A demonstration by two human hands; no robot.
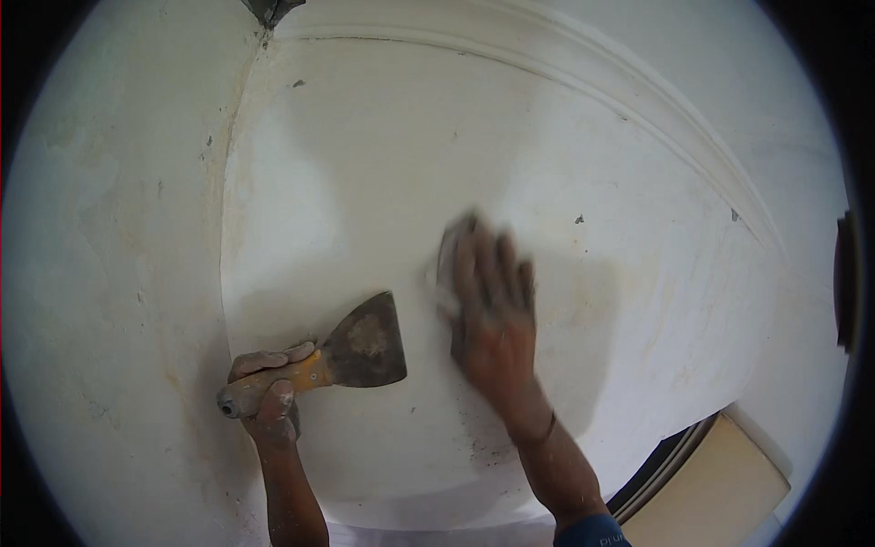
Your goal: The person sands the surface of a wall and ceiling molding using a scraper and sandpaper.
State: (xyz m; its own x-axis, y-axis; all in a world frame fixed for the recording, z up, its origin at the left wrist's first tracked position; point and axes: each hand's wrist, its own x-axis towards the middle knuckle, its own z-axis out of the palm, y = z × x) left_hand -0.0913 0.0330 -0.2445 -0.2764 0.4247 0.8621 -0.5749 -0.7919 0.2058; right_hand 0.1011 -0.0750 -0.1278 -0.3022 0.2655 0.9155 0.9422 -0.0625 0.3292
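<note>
My left hand (277,410) grips the worn wooden handle of a wide putty knife (369,342), low on the left near the wall corner. Its dull metal blade points right and carries a pale dried smear. White dust coats my left fingers. My right hand (495,308) lies flat against the pale plastered wall (410,184), fingers pointing up, blurred by motion. Under its palm and fingers is a thin grey folded sheet (446,256), perhaps sandpaper; most of it is hidden. Small chips and dark specks mark the wall around both hands.
A second wall (123,273) meets this one at a corner on the left. Moulded cornice (615,102) curves along the top. At the lower right is a cream-coloured panel (718,485) beside a dark opening. A dark object (845,280) shows at the right rim.
</note>
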